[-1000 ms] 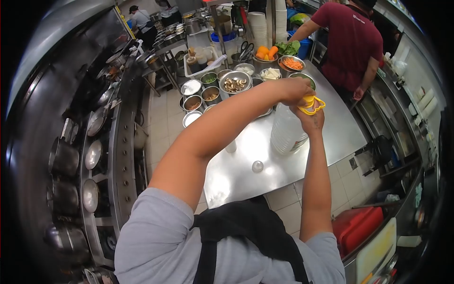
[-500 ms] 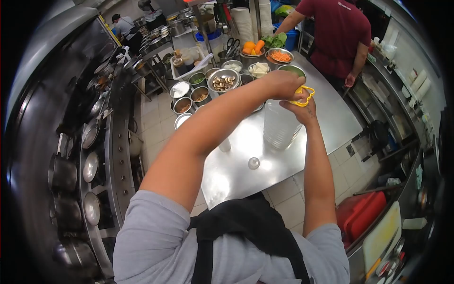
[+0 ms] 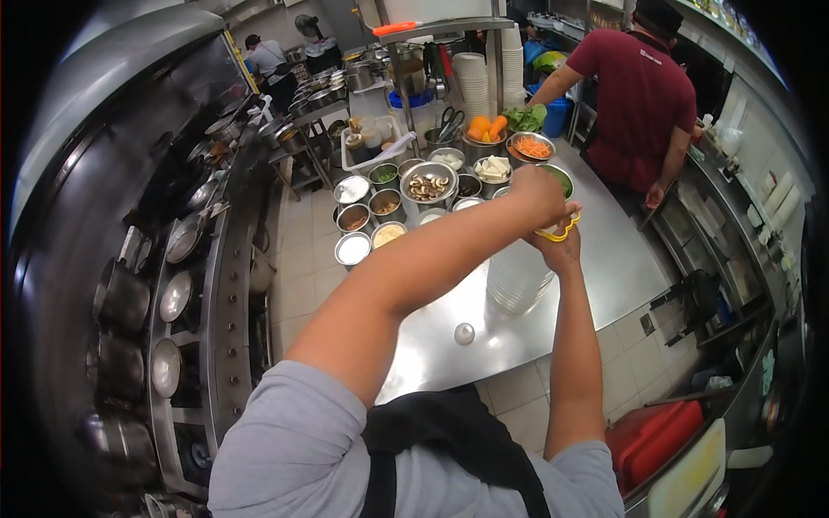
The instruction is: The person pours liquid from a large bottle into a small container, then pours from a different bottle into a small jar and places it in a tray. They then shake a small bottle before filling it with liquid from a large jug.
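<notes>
My left hand (image 3: 539,197) is closed just above my right hand, its fingertips hidden, and what it grips cannot be made out. A yellow looped object (image 3: 567,228) sits between the two hands, with my right hand (image 3: 560,249) closed around its lower side. Directly beneath them a clear ribbed plastic container (image 3: 516,289) stands on the steel table (image 3: 617,250). Nearer the front edge is a small clear cap-like piece (image 3: 465,334). Beyond my left hand is a metal bowl (image 3: 563,180) with green contents.
Metal tins, a bowl of sliced mushrooms (image 3: 429,186) and a bowl of shredded carrot (image 3: 531,148) line the table's far left side. A person in a maroon shirt (image 3: 635,104) stands beyond it. Pans (image 3: 175,296) rest along the stove at left. A red bin (image 3: 654,440) is lower right.
The view has tilted up, so the table and bowls sit lower in the picture. My left hand now covers more of the yellow object. The person in maroon has stayed in place.
</notes>
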Tool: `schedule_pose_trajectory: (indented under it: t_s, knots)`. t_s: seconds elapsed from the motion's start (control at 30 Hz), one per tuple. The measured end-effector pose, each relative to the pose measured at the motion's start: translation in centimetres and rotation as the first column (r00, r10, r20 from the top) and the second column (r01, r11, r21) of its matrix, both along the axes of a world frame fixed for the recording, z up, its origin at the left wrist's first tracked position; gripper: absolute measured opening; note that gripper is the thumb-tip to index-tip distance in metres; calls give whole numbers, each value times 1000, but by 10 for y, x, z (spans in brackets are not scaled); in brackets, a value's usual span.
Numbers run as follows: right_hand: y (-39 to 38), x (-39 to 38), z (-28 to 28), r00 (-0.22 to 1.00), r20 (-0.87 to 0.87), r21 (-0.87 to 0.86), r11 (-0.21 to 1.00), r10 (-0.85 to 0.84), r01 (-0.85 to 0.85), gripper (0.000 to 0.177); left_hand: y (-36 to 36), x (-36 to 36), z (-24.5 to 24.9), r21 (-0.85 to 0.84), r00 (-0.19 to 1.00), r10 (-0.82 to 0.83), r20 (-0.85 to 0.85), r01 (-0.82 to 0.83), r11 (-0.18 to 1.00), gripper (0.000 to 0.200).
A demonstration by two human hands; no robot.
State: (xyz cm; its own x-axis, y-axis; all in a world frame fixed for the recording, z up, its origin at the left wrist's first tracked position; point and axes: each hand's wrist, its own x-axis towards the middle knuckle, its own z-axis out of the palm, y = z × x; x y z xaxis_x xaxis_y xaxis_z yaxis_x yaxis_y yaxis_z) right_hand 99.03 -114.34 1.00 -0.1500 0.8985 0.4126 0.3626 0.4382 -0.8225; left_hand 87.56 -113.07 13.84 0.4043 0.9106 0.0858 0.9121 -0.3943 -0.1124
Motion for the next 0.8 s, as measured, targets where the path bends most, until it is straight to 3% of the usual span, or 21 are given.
schedule_pose_trajectory:
  t_s: [0.07, 0.1, 0.13, 0.2, 0.33, 0.5, 0.57, 0.67, 0.7, 0.77, 0.8]
  knots:
    - [2, 2, -3, 999, -36, -40, 999, -28, 27, 60, -10, -1, 25, -203, 1000, 12, -27, -17, 979, 63]
    - [5, 2, -4, 998, -60, 7, 1000, 24, -24, 61, -5, -7, 19, -138, 986, -132, 106, 146, 980, 49]
    - [6, 1, -5, 993, -85, 54, 996, 76, -72, 61, 2, -12, 16, -137, 986, -138, 98, 150, 979, 49]
    - [6, 2, -4, 997, -70, -5, 1000, 10, -11, 61, 8, -21, 23, -327, 926, -371, 64, 371, 869, 34]
    - [7, 5, -1, 1000, -1, -14, 1000, -11, 10, 60, 26, -24, 8, -309, 910, -407, 74, 409, 859, 45]
    - [-8, 4, 17, 995, 95, 12, 1000, -4, 2, 56, 11, -21, 7, -299, 957, -285, 53, 287, 910, 43]
    - [-9, 6, 22, 990, 143, 4, 1000, -2, 2, 54, 10, -16, 3, -305, 999, -23, 30, 31, 952, 49]
    - [-3, 6, 10, 997, 68, 21, 999, -33, 32, 55, 8, -4, 9, -381, 995, 98, -7, -93, 920, 50]
    - [-2, 7, 9, 997, 73, 18, 999, -33, 32, 55, 6, -4, 11, -384, 995, 97, -3, -91, 919, 50]
    - [-1, 7, 12, 996, 88, 142, 990, -31, 18, 55, 1, -15, 14, -267, 980, -166, 107, 189, 945, 47]
    - [-3, 8, 13, 996, 87, 137, 990, -30, 18, 55, 1, -18, 17, -272, 980, -165, 107, 189, 944, 47]
